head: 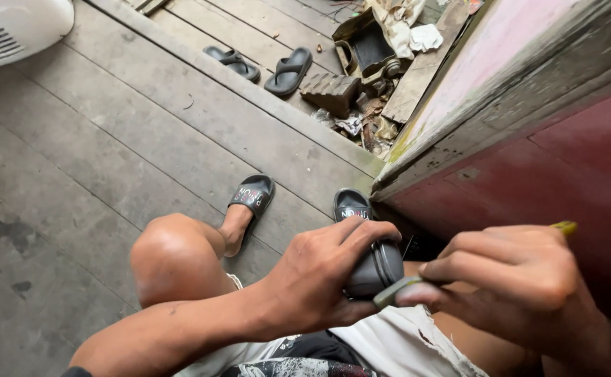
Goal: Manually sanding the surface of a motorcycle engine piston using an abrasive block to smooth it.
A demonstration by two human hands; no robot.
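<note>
Firmly, left grip (326, 276) clasping dark block (378, 269) (curled fingers)

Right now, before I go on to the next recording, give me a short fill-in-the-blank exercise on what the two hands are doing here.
1. The left hand grips a dark grey ____ over the person's lap.
2. The right hand presses a thin yellow-green tool against the ____ of that object.
3. The person's foot wears a black slide sandal resting on a ____ plank floor.
4. Farther off lie two black flip-flops, side by ____.

Missing words: sandal; edge; wooden; side
</note>
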